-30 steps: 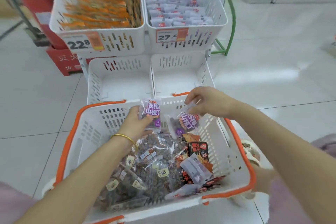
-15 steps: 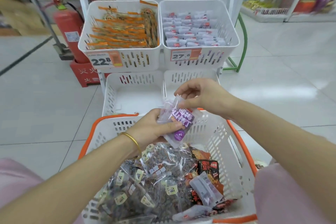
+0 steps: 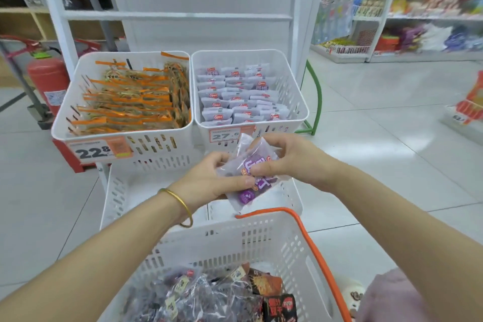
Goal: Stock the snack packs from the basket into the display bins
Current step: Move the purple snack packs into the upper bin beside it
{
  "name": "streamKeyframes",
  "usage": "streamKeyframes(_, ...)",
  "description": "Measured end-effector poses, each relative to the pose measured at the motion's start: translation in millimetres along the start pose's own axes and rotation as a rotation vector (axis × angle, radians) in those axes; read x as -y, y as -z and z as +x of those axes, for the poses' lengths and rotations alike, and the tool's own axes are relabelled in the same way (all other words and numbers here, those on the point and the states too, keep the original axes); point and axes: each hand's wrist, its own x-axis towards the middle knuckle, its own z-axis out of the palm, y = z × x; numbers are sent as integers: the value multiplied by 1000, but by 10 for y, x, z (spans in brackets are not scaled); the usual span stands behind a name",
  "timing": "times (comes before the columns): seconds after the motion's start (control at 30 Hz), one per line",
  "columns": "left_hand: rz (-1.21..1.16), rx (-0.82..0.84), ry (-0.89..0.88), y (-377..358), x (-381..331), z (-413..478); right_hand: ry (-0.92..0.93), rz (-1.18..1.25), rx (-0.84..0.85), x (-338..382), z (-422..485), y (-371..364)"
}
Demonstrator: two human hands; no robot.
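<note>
Both hands are together on a small stack of crinkly clear-and-purple plastic snack packs. The left hand pinches it from the near side and the right hand from the far side. It is held in the air between the white orange-handled plastic basket and the upper right white slotted display bin. The packs look light, soft and slick, likely to slide apart, so I'd grip across the flat middle.

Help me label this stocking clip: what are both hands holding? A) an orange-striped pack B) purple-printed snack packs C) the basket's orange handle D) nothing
B: the left hand and right hand both pinch the purple-printed snack packs above the basket.
</note>
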Motion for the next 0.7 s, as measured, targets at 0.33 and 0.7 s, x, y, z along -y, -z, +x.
streamKeyframes(0.33,941,-97,-486,-321,-565,1821,-22,-256,-924,-283,768,1227)
streamKeyframes(0.7,1201,-102,-497,-409,-417,2206,-145,-994,-761,-282,1155,1256)
